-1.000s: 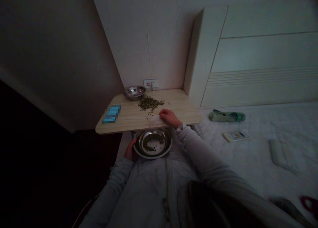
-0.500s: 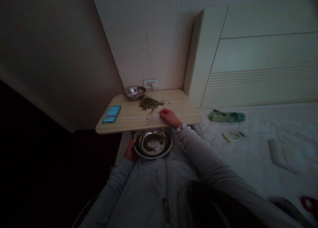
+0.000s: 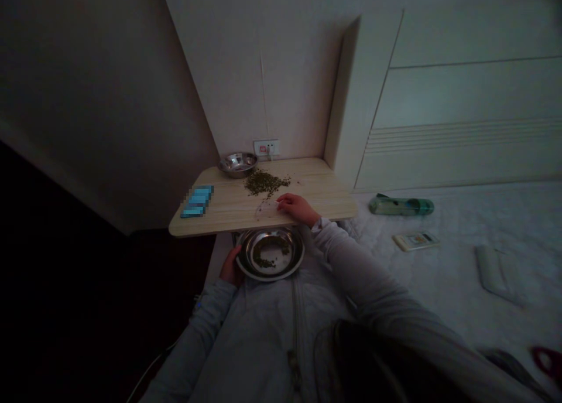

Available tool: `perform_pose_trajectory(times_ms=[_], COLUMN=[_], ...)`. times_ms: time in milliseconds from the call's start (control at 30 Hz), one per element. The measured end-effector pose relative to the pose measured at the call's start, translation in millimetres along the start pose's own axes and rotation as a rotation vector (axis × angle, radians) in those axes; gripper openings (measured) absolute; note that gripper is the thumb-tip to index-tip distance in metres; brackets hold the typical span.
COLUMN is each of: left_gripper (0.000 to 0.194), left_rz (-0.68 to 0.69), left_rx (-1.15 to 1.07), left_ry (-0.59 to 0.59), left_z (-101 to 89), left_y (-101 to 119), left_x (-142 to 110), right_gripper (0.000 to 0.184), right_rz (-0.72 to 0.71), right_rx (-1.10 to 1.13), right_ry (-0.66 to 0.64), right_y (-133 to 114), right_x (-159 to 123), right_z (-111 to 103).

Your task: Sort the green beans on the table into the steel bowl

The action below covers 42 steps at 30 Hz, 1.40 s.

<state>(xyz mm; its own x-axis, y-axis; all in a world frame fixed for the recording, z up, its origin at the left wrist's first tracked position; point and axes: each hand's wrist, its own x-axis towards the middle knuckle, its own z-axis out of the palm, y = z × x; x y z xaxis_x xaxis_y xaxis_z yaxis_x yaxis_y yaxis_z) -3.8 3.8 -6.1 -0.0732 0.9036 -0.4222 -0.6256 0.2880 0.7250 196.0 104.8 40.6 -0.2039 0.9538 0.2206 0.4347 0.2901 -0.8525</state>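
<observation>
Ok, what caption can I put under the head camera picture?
Left hand holding a metal bowl, right hand holding something see-through beside scattered green bits on a wooden tabletop.

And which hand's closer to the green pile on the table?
Right. The right hand is over the table, just short of the green pile; the left hand is farther, holding the near bowl.

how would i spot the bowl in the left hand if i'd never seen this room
Find the pale wooden table. Just below its near edge, the near bowl, round and steel, has the left hand at its left side. Unlike the far bowl, which sits on the table, it is off the table and holds a curved band of green bits.
</observation>
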Motion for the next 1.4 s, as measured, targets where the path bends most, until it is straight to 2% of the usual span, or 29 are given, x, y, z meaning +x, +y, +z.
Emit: perform_pose_trajectory(times_ms=[200,400,700,1000,1400], left_gripper=[0.018,0.019,0.020,0.020,0.017], left_rz=[0.004,-0.001,-0.010,0.027,-0.029], left_rx=[-0.001,0.006,-0.008,0.011,-0.001], left_ry=[-0.043,-0.024,-0.068,-0.027,-0.075], left_z=[0.7,1.6,2.2,3.4,4.3], left_y=[0,0,0,1,3], left_x=[-1,-2,-3,-3,-5], right_gripper=[0.022,0.020,0.020,0.024,0.021], right_rz=[0.016,0.033,0.044,0.002,-0.021], right_rx=[-0.013,-0.065,0.014,0.202,0.121], right_ry=[-0.005,0.015,0.008,0.222,0.165], right_y=[-6,-8,-8,6,6], right_x=[-3,-4,-4,4,2], right_z=[-1,-2,-2,-2,0])
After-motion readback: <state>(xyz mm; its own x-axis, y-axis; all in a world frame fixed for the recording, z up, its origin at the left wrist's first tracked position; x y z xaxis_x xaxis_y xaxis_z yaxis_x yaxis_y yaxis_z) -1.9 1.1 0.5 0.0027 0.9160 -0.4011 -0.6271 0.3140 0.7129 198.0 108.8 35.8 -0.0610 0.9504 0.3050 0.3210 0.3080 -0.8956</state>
